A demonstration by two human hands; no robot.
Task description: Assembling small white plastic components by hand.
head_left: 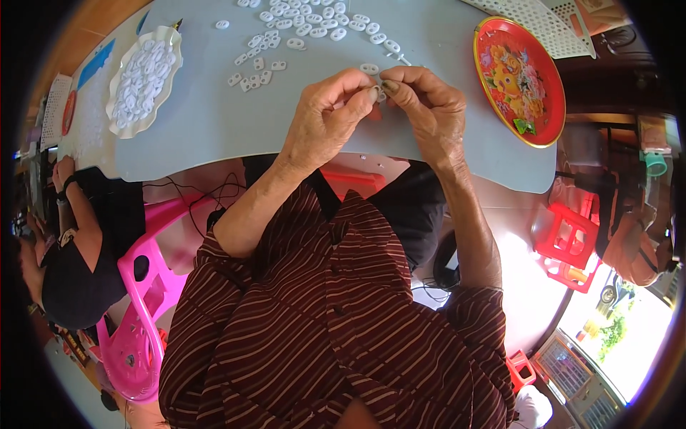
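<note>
My left hand [325, 118] and my right hand [431, 107] meet over the grey table [236, 132], thumbs and fingertips pinched close together. Between them shows part of a small white plastic piece with a hole [381, 93]; the fingers cover most of it. Just beyond the fingertips lies a white oval two-holed piece [369, 68]. Many similar oval pieces [318, 32] are spread at the far middle of the table. Left of these sit smaller white two-holed pieces [255, 81], loosely grouped.
A scalloped white dish [114, 107] heaped with white pieces stands at the left. At the right lies a red, gold-rimmed patterned tray [554, 107]; a white perforated basket [532, 25] is behind it. A person in black sits at the left by a pink chair [132, 357]. Red stools [568, 232] stand right.
</note>
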